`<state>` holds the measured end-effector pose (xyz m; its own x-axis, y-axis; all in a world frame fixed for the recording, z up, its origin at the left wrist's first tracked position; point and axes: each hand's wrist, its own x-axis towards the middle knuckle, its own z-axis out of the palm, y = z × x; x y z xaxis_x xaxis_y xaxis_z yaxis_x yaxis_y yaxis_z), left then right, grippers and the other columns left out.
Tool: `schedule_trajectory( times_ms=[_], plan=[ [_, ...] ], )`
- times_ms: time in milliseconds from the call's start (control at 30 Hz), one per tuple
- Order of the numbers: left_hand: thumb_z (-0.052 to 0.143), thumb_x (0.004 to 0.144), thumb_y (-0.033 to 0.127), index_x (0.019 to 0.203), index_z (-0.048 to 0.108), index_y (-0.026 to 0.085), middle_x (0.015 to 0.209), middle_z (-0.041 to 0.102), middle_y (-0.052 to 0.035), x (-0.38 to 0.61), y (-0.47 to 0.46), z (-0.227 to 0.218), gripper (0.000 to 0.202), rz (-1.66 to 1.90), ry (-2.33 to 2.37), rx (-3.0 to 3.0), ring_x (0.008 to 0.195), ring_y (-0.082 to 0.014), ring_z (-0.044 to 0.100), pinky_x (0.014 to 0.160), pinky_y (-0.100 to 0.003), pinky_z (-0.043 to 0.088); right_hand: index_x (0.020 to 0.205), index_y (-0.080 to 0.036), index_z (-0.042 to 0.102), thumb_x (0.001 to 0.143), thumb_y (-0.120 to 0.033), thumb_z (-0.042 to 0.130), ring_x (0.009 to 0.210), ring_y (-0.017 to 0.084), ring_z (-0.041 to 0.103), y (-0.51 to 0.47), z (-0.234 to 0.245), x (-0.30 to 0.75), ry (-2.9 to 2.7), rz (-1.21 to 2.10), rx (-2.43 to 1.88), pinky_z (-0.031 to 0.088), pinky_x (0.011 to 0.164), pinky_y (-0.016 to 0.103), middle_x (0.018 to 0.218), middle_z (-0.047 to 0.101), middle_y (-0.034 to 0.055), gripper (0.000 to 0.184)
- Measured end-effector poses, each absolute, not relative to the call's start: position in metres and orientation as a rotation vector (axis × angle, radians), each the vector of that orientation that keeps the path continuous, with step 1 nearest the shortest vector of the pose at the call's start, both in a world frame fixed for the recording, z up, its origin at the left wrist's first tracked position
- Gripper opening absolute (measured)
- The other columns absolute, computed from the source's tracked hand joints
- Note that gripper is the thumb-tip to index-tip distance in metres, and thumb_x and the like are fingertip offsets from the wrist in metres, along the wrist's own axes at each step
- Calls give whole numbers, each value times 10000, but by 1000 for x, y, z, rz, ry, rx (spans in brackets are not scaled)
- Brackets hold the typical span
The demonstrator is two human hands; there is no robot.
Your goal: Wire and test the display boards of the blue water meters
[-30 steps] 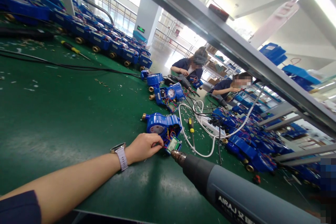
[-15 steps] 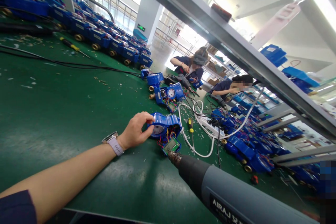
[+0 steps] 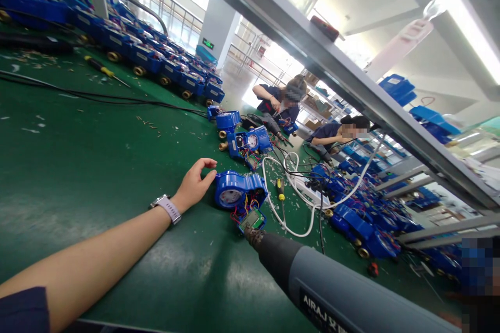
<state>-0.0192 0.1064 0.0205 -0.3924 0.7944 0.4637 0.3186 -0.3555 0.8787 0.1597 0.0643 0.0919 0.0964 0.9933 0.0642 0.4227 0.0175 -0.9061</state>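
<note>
My left hand (image 3: 195,181), with a watch on its wrist, is open at the left edge of a blue water meter (image 3: 234,191). Thumb and forefinger are apart; the thumb tip is at the meter's rim, and I cannot tell whether it touches. The meter stands on the green bench with its round dial facing me. Coloured wires run from its open housing to a small circuit board with a display (image 3: 252,219). A grey heat gun (image 3: 332,286) points its nozzle at this board. Only a blurred bit of my right hand (image 3: 449,319) shows beside the gun at lower right.
Behind stand more blue meters (image 3: 250,141). A yellow-black screwdriver (image 3: 280,190) lies by a white cable (image 3: 269,208) and a power strip (image 3: 312,190). Rows of meters (image 3: 156,57) line the far left. A metal shelf beam (image 3: 289,31) crosses above. Two people work opposite.
My left hand has let go of the meter's rim and drawn back slightly left, its fingers now apart. The heat gun's nozzle stays by the board. The whole view has shifted a little.
</note>
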Motion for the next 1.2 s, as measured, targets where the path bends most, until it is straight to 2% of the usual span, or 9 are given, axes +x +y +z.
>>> schedule_trajectory(
  times_ms=[167, 333, 533, 667, 900, 1067, 1133, 1200],
  plan=[
    [503, 860, 359, 1032, 580, 170, 1036, 646, -81, -18, 104, 22, 267, 1764, 1502, 1472, 1013, -237, 607, 923, -405, 481, 714, -258, 706, 669, -355, 768, 767, 303, 734, 66, 93, 163, -1461, 860, -1577, 567, 447, 289, 679, 727, 49, 124],
    [508, 855, 366, 1017, 590, 171, 1039, 655, -88, -17, 102, 25, 266, 1740, 1502, 1497, 1014, -244, 609, 921, -412, 484, 706, -249, 718, 660, -397, 753, 735, 306, 733, 63, 95, 168, -1491, 871, -1583, 556, 437, 281, 639, 713, 40, 158],
    [496, 856, 358, 1022, 591, 165, 1041, 655, -92, -17, 102, 26, 272, 1724, 1501, 1500, 998, -242, 612, 892, -400, 490, 649, -233, 699, 669, -293, 738, 791, 283, 735, 64, 95, 168, -1514, 903, -1557, 573, 515, 242, 657, 719, 17, 74],
    [502, 854, 359, 1023, 594, 168, 1038, 655, -91, -17, 101, 26, 271, 1719, 1493, 1507, 998, -242, 607, 896, -403, 482, 591, -243, 661, 658, -206, 743, 807, 290, 732, 66, 93, 170, -1515, 911, -1541, 582, 508, 250, 665, 726, 3, 113],
    [500, 859, 361, 1019, 592, 172, 1035, 659, -87, -18, 101, 25, 264, 1726, 1497, 1511, 1000, -236, 613, 913, -401, 489, 640, -238, 684, 649, -156, 749, 835, 291, 727, 75, 92, 161, -1571, 905, -1545, 577, 506, 240, 723, 745, 10, 106],
    [504, 856, 367, 1016, 598, 171, 1035, 658, -88, -17, 101, 24, 270, 1718, 1495, 1516, 1005, -244, 613, 925, -413, 485, 655, -216, 706, 699, -247, 722, 815, 308, 726, 71, 91, 163, -1549, 865, -1578, 559, 480, 254, 703, 733, 7, 56],
    [504, 855, 369, 1016, 595, 171, 1033, 657, -89, -17, 100, 25, 272, 1719, 1495, 1517, 1004, -245, 611, 931, -417, 480, 632, -172, 705, 783, -318, 628, 811, 310, 721, 69, 91, 166, -1530, 859, -1581, 533, 484, 252, 667, 711, 5, 224],
    [501, 856, 370, 1014, 592, 168, 1033, 656, -91, -17, 99, 25, 272, 1720, 1497, 1518, 1000, -245, 610, 929, -417, 481, 636, -161, 706, 805, -336, 593, 790, 304, 723, 68, 92, 166, -1517, 863, -1584, 512, 467, 248, 649, 700, 11, 268]
  ],
)
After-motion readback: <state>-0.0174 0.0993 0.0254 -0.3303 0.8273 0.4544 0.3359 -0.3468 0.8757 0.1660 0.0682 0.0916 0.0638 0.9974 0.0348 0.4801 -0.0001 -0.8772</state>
